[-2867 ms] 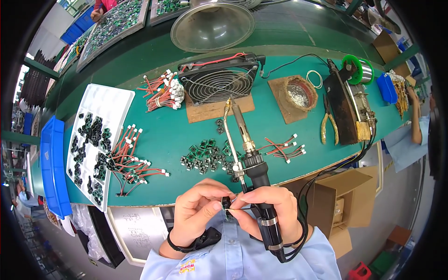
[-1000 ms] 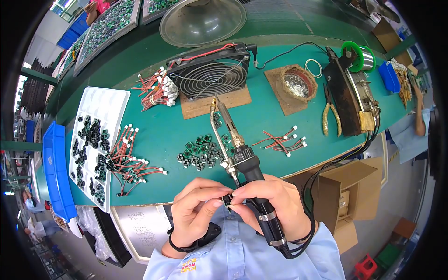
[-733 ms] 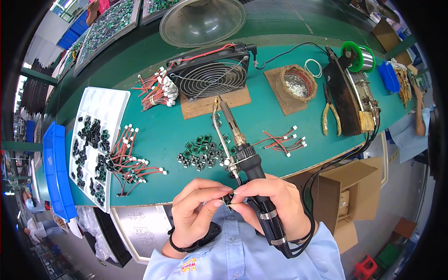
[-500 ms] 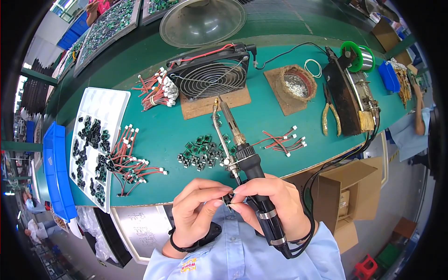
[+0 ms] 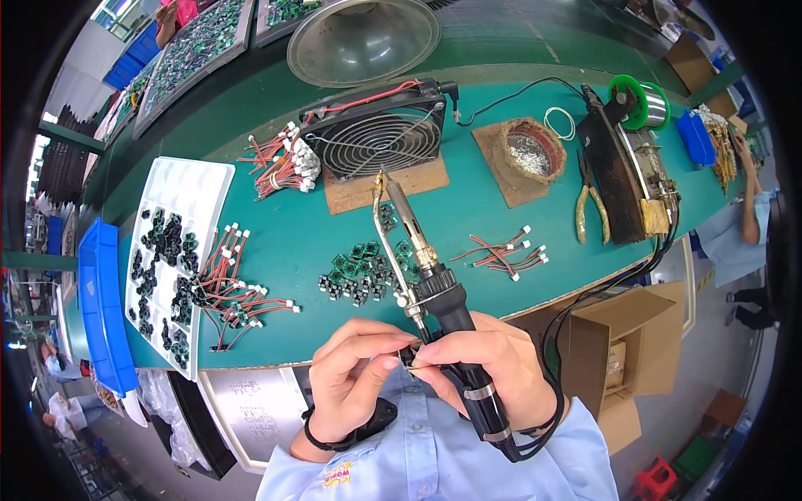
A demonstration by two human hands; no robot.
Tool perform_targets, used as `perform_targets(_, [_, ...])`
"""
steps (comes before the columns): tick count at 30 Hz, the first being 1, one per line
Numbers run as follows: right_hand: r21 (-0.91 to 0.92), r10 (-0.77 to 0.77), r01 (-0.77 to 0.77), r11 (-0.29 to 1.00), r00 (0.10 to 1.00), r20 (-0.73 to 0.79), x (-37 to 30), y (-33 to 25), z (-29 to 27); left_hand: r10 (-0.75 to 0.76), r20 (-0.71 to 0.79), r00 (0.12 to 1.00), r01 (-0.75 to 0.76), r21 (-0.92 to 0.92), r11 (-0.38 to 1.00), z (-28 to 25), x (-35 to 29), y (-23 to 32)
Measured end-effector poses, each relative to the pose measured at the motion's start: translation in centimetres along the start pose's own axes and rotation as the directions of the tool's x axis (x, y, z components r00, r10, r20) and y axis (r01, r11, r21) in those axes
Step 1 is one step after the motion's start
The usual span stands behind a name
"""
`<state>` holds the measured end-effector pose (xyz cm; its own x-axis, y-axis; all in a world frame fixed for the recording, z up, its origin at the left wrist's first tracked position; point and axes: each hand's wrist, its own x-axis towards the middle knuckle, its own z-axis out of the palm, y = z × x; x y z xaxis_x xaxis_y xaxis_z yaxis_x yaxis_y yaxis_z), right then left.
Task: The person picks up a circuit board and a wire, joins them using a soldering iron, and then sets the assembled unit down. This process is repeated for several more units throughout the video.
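A small dark circuit board point(image 5: 408, 356) is pinched between the thumb and fingers of my left hand point(image 5: 351, 380), just above my shirt front. My right hand point(image 5: 510, 367) is wrapped round the black handle of a soldering iron point(image 5: 449, 305). Its thumb and forefinger reach to the board; whether they also pinch a wire there is too small to tell. A thin metal feed tube point(image 5: 393, 250) is clamped along the iron, which points away from me. Beyond my hands lies a heap of small green-and-black boards point(image 5: 359, 271).
A black fan point(image 5: 380, 138) stands behind the iron's tip. Right of it are a solder pot point(image 5: 530, 154), pliers point(image 5: 591, 204) and a solder spool point(image 5: 652, 102). Red-black connector wires point(image 5: 505, 253) lie nearby. At left are a white tray point(image 5: 200, 179) and a blue bin point(image 5: 104, 309).
The soldering iron has swung slightly to the left, and my right fingers have shifted a little with it. My left hand still holds the board in the same place.
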<state>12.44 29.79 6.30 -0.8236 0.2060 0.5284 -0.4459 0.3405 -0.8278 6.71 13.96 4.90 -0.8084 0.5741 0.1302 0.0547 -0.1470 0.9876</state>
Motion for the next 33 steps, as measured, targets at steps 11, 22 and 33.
perform_targets(11, [-0.054, 0.032, -0.025, 0.998, 0.99, 0.135, -0.1, -0.15, -0.82, -0.006, -0.011, 1.0, 0.005, -0.07, 0.998, 0.16, 0.01, -0.25])
perform_targets(22, [0.023, 0.1, -0.102, 0.995, 0.992, 0.07, -0.28, 0.72, -0.8, -0.067, 0.052, 0.996, 0.054, 0.214, 0.975, -0.52, 0.49, 0.7])
perform_targets(33, [-0.01, 0.187, -0.186, 0.982, 0.982, 0.038, -0.44, 0.52, -0.71, -0.297, 0.102, 0.949, 0.313, -0.205, 0.927, -0.46, 0.24, 0.51])
